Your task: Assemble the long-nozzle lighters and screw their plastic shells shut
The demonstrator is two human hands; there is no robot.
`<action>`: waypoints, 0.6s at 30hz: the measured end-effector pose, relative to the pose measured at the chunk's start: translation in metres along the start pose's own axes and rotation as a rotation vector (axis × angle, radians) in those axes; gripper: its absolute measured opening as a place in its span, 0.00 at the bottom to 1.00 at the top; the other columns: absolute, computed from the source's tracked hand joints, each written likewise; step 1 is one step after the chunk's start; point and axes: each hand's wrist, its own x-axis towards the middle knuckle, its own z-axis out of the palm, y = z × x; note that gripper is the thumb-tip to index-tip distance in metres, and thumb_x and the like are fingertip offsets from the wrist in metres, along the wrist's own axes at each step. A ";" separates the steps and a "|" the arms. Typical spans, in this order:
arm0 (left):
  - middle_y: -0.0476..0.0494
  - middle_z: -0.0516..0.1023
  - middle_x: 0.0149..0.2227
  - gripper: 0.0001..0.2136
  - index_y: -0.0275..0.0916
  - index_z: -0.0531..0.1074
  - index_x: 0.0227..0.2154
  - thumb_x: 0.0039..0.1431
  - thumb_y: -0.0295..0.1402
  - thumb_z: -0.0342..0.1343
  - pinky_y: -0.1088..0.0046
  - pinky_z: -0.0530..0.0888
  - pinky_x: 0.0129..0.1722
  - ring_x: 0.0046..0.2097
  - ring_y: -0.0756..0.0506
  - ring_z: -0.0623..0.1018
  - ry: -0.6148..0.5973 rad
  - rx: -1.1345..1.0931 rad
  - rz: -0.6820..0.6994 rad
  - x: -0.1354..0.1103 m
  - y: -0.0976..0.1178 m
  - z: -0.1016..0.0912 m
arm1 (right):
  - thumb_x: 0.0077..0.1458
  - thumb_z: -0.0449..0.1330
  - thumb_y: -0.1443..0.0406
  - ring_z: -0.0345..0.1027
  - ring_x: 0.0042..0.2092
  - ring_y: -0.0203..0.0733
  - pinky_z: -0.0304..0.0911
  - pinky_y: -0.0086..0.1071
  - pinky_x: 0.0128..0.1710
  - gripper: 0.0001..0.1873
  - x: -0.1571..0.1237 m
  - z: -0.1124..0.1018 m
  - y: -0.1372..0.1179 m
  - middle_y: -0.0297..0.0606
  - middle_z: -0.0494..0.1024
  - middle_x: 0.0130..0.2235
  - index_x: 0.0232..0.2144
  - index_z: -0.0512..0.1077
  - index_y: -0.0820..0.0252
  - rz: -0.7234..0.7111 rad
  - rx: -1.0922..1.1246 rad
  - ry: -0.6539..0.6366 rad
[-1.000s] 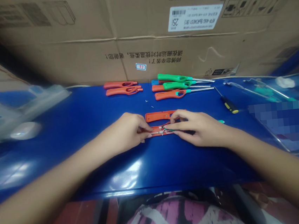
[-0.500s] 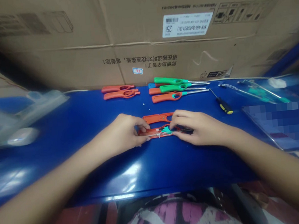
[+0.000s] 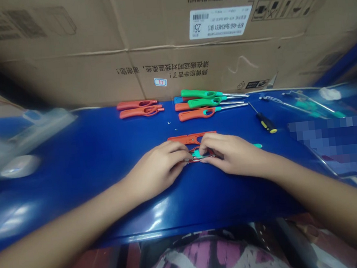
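Observation:
An opened orange gas lighter (image 3: 196, 160) lies between my hands, a green trigger piece (image 3: 197, 153) and thin wires showing in it. My left hand (image 3: 165, 162) is closed, thumb and fingers pinching at the left of the trigger and hiding the handle. With curled fingers, my right hand (image 3: 230, 150) grips the lighter just right of the trigger. A green tip (image 3: 258, 146) pokes out beyond that hand. Just behind, the loose orange half shell (image 3: 182, 140) lies on the blue table (image 3: 104, 149), partly covered by my right fingers.
Farther back are orange lighter handles (image 3: 140, 112) and several lighters with metal tubes (image 3: 200, 113). A black-and-yellow screwdriver (image 3: 266, 123) lies to the right, near metal rods with green parts (image 3: 313, 106). Tiny white bits (image 3: 169, 122) lie mid-table. A large cardboard box (image 3: 97, 74) stands behind.
My left hand has moved right along the lighter, from the handle end to beside the green trigger. My right hand stays at the trigger. The whole view has shifted slightly.

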 end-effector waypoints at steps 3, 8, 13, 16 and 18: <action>0.42 0.77 0.47 0.11 0.41 0.76 0.47 0.69 0.29 0.49 0.64 0.73 0.50 0.49 0.43 0.75 -0.013 0.010 -0.006 0.000 0.001 0.000 | 0.61 0.58 0.66 0.66 0.35 0.37 0.57 0.29 0.33 0.02 0.000 0.000 -0.001 0.36 0.74 0.38 0.37 0.70 0.58 -0.009 0.008 0.002; 0.41 0.77 0.49 0.13 0.43 0.76 0.49 0.70 0.29 0.48 0.62 0.73 0.51 0.49 0.42 0.75 -0.013 0.038 0.012 0.000 0.000 0.002 | 0.59 0.59 0.67 0.65 0.33 0.36 0.57 0.29 0.33 0.03 0.000 -0.004 -0.002 0.36 0.74 0.37 0.36 0.71 0.59 -0.006 0.048 0.013; 0.41 0.76 0.49 0.14 0.44 0.77 0.50 0.70 0.29 0.48 0.63 0.73 0.51 0.50 0.42 0.75 -0.020 0.076 0.029 -0.001 -0.002 0.003 | 0.58 0.59 0.70 0.63 0.29 0.33 0.57 0.27 0.31 0.03 0.002 -0.007 -0.001 0.32 0.72 0.30 0.36 0.72 0.60 0.038 0.090 -0.016; 0.41 0.76 0.48 0.14 0.44 0.77 0.50 0.70 0.29 0.48 0.62 0.73 0.50 0.50 0.42 0.75 -0.021 0.101 0.044 -0.002 -0.003 0.003 | 0.57 0.60 0.69 0.62 0.27 0.32 0.57 0.27 0.30 0.01 0.003 -0.007 0.000 0.31 0.71 0.28 0.34 0.72 0.61 0.073 0.128 -0.018; 0.41 0.76 0.48 0.14 0.44 0.77 0.50 0.70 0.29 0.48 0.62 0.74 0.50 0.50 0.42 0.75 -0.024 0.109 0.043 -0.001 -0.003 0.002 | 0.57 0.61 0.68 0.62 0.27 0.32 0.57 0.27 0.30 0.01 0.003 -0.008 0.002 0.32 0.72 0.29 0.33 0.72 0.61 0.081 0.148 -0.004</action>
